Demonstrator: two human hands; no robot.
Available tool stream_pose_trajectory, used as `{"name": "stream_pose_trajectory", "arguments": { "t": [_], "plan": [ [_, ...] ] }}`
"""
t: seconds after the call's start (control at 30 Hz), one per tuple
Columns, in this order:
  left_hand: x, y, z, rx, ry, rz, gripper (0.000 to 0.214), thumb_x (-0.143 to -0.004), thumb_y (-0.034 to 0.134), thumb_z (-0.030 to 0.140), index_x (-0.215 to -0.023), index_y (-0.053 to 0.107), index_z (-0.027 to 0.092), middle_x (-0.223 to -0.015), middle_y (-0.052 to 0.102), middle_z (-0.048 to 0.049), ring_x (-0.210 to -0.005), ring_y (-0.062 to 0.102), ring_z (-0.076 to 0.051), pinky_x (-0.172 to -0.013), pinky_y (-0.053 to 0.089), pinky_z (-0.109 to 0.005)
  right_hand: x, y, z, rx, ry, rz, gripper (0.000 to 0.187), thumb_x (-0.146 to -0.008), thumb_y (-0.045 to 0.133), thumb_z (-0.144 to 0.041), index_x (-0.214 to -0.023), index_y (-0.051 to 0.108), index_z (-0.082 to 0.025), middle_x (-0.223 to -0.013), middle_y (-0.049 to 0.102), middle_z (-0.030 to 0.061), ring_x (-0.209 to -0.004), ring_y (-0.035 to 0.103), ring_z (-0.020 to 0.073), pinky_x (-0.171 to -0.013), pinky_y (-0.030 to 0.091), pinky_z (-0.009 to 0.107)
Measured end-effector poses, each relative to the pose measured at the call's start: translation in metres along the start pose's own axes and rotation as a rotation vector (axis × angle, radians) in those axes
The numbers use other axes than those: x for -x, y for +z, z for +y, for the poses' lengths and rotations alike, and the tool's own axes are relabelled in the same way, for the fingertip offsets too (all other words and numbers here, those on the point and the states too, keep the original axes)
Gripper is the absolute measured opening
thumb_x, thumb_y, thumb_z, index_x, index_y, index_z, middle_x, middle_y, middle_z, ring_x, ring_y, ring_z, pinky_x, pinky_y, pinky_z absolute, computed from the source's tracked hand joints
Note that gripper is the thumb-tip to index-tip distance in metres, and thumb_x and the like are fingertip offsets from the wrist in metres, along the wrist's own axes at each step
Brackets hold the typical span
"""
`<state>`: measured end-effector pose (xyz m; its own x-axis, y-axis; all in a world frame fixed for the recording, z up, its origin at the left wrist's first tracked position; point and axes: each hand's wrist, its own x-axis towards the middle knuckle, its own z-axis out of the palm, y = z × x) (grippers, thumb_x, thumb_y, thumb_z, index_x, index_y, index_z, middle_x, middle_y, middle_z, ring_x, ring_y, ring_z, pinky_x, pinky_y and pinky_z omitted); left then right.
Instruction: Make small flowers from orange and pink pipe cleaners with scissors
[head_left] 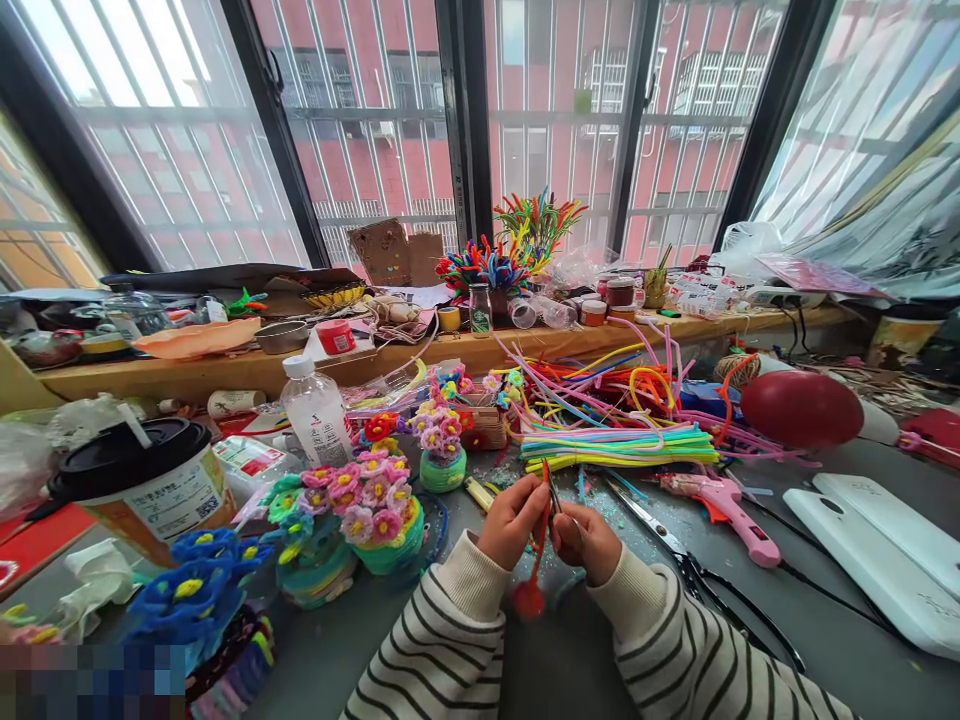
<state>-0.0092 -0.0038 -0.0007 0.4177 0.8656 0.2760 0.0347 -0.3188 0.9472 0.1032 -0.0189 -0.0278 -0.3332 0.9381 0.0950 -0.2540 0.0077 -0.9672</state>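
Observation:
My left hand (508,525) pinches a red-orange pipe cleaner (538,555) upright between thumb and fingers. Its lower end hangs below the hands and carries a fuzzy red coiled piece (528,599). Close beside it, my right hand (589,542) is closed around a small metal tool (554,495) with thin jaws; the fingers hide most of it, so I cannot tell its exact kind. The jaws are right by the stem, near my left fingertips. Ahead lies a bundle of striped-colour pipe cleaners (622,447).
Pipe-cleaner flower pots (386,535) and a blue flower pot (191,590) stand left, near a lidded cup (142,480) and a bottle (315,410). Large scissors (667,540), a pink glue gun (724,510) with its cord and a white case (877,560) lie right.

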Motion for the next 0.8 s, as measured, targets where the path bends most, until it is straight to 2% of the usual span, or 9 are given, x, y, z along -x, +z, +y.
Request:
{"name": "stream_pose_trajectory", "arguments": {
  "t": [0.2,0.4,0.67,0.8],
  "plan": [
    [0.0007,0.0000,0.0017,0.010,-0.003,-0.010,0.026,-0.073,0.034,0.034,-0.056,0.038,0.016,-0.046,0.037,0.0047,-0.040,0.037,-0.006,-0.040,0.029,-0.019,-0.0001,0.0021,-0.0002,-0.042,-0.005,-0.009,0.047,-0.047,0.051,-0.060,-0.047,0.038,-0.015,-0.032,0.024,-0.0106,-0.025,0.015,-0.0012,-0.026,0.006,0.016],
    [0.0013,-0.0003,-0.0003,0.028,-0.030,-0.097,0.026,-0.075,0.032,0.034,-0.059,0.040,0.015,-0.044,0.046,0.0030,-0.039,0.042,-0.007,-0.042,0.031,-0.019,-0.0020,0.0013,0.0011,-0.170,0.045,-0.170,0.056,-0.045,0.039,-0.070,-0.046,0.040,-0.014,-0.030,0.017,-0.0114,-0.024,0.010,-0.0007,-0.025,0.005,0.016],
    [0.0011,-0.0011,-0.0009,-0.057,-0.009,-0.046,0.026,-0.074,0.033,0.035,-0.058,0.040,0.016,-0.044,0.043,0.0037,-0.042,0.042,-0.008,-0.044,0.031,-0.020,0.0025,-0.0003,0.0028,-0.027,-0.060,0.004,0.050,-0.052,0.044,-0.063,-0.046,0.039,-0.014,-0.035,0.020,-0.0096,-0.028,0.014,0.0000,-0.028,0.006,0.017],
    [0.0013,-0.0004,-0.0004,-0.039,-0.014,-0.084,0.026,-0.074,0.032,0.036,-0.059,0.040,0.016,-0.045,0.044,0.0031,-0.042,0.041,-0.007,-0.044,0.032,-0.019,0.0022,0.0011,0.0006,-0.070,-0.040,-0.059,0.052,-0.048,0.043,-0.066,-0.049,0.039,-0.015,-0.036,0.019,-0.0102,-0.029,0.011,-0.0002,-0.028,0.005,0.017]
  ]
}}
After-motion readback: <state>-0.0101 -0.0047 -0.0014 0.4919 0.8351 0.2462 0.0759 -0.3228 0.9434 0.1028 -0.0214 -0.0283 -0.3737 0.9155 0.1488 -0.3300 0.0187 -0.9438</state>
